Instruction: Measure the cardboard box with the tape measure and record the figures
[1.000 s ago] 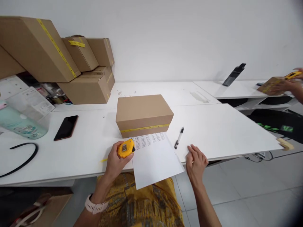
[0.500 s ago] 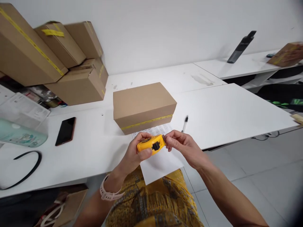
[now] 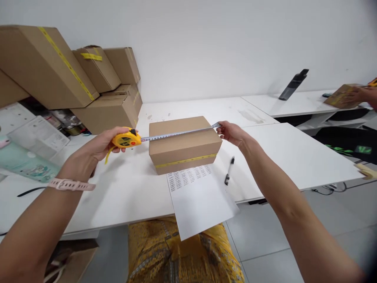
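My left hand is closed around the yellow case of a tape measure, left of a cardboard box. The tape's marked blade is pulled out and runs across the top of the box; I cannot tell whether it touches the cardboard. At the box's right end, my right hand pinches the blade's free end. A strip of yellow tape runs along the box's front face. A sheet of paper with handwritten rows lies in front of the box, overhanging the table edge. To its right lies a pen.
Several cardboard boxes are stacked at the back left. A mint-green bottle lies at the left. A dark bottle stands at the back right. At the far right another person's hand touches a taped box.
My hands have moved apart and forward, drawing the blade out of the tape measure. The case went left and the blade's end right, over the box. The view has shifted slightly.
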Demonstrator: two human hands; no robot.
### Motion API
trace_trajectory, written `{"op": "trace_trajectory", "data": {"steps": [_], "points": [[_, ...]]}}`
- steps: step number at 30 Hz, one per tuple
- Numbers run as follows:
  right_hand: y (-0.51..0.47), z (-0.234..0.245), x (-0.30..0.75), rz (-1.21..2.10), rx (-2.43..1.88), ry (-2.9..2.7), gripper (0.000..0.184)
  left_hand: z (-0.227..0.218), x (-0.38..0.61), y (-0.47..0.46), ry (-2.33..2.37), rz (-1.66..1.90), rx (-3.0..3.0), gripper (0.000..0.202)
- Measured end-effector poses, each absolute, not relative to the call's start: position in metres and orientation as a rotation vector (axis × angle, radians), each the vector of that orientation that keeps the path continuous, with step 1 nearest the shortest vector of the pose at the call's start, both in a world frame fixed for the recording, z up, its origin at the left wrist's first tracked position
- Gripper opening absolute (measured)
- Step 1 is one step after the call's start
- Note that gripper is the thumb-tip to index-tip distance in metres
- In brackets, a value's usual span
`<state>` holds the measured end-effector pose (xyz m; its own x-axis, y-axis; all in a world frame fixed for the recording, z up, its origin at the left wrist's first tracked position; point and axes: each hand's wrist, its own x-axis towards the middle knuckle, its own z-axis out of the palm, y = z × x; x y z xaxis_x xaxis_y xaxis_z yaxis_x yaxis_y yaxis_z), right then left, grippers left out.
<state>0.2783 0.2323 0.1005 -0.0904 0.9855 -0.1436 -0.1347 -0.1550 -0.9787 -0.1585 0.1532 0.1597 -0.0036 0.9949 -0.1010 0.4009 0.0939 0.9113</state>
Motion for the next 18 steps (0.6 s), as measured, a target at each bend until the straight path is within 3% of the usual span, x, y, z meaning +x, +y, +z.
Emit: {"op": "trace_trajectory", "data": {"steps": [9, 14, 18], "points": [[0.233, 0.093, 0.254, 1.113, -1.485, -1.512, 0.026, 0.144, -0.176, 0.170, 1.403, 0.816, 1.364, 0.057], [0.240, 0.086, 0.247, 1.032, -1.349, -1.500, 0.025, 0.142, -0.175, 0.181, 1.390, 0.801, 1.424, 0.050], [0.242, 0.082, 0.240, 1.011, -1.295, -1.432, 0.037, 0.142, -0.179, 0.182, 1.331, 0.773, 1.434, 0.044]]}}
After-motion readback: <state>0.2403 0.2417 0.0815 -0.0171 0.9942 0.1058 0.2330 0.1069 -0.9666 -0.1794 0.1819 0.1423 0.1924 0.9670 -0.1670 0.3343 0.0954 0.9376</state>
